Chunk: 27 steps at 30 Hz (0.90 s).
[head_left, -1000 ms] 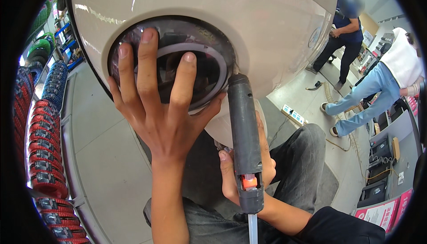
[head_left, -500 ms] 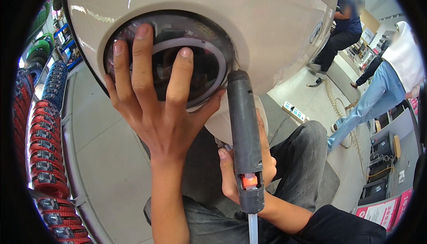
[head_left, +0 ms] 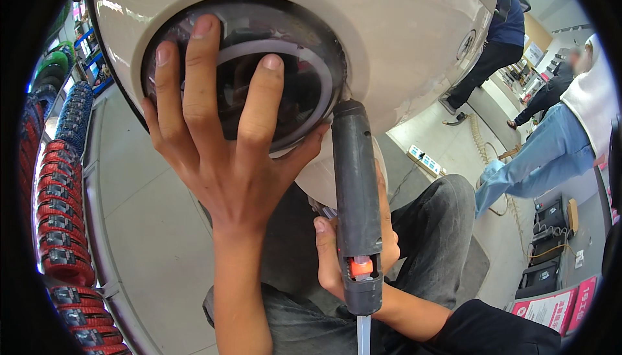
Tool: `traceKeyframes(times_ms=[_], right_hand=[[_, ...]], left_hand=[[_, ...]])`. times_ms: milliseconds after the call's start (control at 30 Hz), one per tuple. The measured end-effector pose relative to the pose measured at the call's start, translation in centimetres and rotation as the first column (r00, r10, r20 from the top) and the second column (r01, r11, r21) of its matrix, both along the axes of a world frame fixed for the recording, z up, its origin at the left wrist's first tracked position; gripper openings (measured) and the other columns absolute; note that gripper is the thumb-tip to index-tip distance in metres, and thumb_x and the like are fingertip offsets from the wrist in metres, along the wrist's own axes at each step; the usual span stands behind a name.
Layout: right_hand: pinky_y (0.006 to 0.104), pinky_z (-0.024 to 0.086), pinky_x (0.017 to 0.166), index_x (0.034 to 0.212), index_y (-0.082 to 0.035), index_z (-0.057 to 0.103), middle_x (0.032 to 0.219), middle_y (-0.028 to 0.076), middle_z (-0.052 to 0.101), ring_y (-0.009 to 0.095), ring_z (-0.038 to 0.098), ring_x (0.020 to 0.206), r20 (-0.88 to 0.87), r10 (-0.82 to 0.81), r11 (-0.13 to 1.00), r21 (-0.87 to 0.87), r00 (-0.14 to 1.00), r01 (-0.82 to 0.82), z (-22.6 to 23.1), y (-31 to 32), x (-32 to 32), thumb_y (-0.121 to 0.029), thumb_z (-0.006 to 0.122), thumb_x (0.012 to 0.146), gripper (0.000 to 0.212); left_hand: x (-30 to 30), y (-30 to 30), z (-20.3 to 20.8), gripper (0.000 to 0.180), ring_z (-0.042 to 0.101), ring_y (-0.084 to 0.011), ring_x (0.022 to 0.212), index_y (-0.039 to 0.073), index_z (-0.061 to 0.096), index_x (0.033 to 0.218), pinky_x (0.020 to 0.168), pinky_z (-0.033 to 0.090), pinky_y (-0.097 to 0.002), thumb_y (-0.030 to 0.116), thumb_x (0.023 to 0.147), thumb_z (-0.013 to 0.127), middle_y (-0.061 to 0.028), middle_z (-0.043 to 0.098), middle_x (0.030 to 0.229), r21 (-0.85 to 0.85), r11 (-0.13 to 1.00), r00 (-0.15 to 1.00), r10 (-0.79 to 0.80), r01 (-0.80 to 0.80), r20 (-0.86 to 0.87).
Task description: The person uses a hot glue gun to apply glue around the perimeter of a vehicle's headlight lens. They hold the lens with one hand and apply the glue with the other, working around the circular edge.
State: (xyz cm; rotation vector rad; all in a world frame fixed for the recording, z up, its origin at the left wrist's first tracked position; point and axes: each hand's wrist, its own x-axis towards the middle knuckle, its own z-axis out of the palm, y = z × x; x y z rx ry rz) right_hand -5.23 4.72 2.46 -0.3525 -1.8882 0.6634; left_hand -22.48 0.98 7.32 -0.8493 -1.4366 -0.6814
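My left hand (head_left: 223,141) lies with its fingers spread over a round headlight (head_left: 301,96), which has a dark lens and a pale ring. The lamp sits in a glossy cream body panel (head_left: 395,50). My right hand (head_left: 329,251) is wrapped round a black glue gun (head_left: 356,180), mostly hidden behind it. A clear glue stick (head_left: 364,334) pokes out of the gun's rear, and an orange part shows in its slot. The gun's nozzle points up to the headlight's right edge, close to the seam; whether it touches cannot be made out.
Red coiled items (head_left: 63,219) are stacked on a rack at the left. A white power strip (head_left: 424,160) and a coiled hose (head_left: 478,136) lie on the floor at the right. Two people (head_left: 551,141) stand beyond. Black cases (head_left: 541,277) line the right side.
The headlight and panel sit slightly higher and further left in view. My left hand has shifted with them and stays on the lens. The nozzle stays by the lamp's right edge.
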Motion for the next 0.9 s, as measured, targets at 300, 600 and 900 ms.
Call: traceKeyframes(times_ms=[300, 600, 900], right_hand=[[0.0269, 0.06, 0.061, 0.143, 0.024, 0.046, 0.138, 0.036, 0.062, 0.022, 0.078, 0.073, 0.002, 0.0, 1.0, 0.005, 1.0, 0.0, -0.14, 0.04, -0.03, 0.005, 0.076, 0.08, 0.073], [0.0273, 0.06, 0.06, 0.141, 0.025, 0.046, 0.139, 0.038, 0.06, 0.023, 0.079, 0.072, -0.003, 0.019, 0.999, -0.031, 1.0, -0.019, -0.39, 0.06, 0.24, 0.006, 0.075, 0.081, 0.07], [0.0278, 0.06, 0.061, 0.144, 0.025, 0.043, 0.136, 0.039, 0.062, 0.023, 0.079, 0.072, 0.026, 0.036, 0.999, -0.042, 0.999, -0.034, -0.39, 0.11, 0.44, 0.007, 0.075, 0.081, 0.073]], left_hand=[[-0.27, 0.15, -0.21, 0.098, 0.037, -0.0461, 0.149, 0.02, 0.046, 0.146, 0.12, 0.034, -0.0527, 0.062, 0.07, 0.091, -0.0189, 0.044, 0.161, 0.005, 1.0, 1.0, -0.02, 0.02, -0.002], [-0.27, 0.37, -0.19, 0.098, 0.036, -0.0461, 0.15, 0.02, 0.046, 0.146, 0.12, 0.033, -0.0532, 0.061, 0.069, 0.092, -0.0188, 0.042, 0.162, 0.003, 0.999, 0.999, -0.036, 0.036, -0.007], [-0.3, 0.32, -0.25, 0.098, 0.035, -0.0458, 0.15, 0.02, 0.046, 0.146, 0.121, 0.032, -0.0535, 0.059, 0.069, 0.093, -0.0192, 0.042, 0.162, -0.003, 0.999, 0.999, -0.04, 0.04, -0.009]])
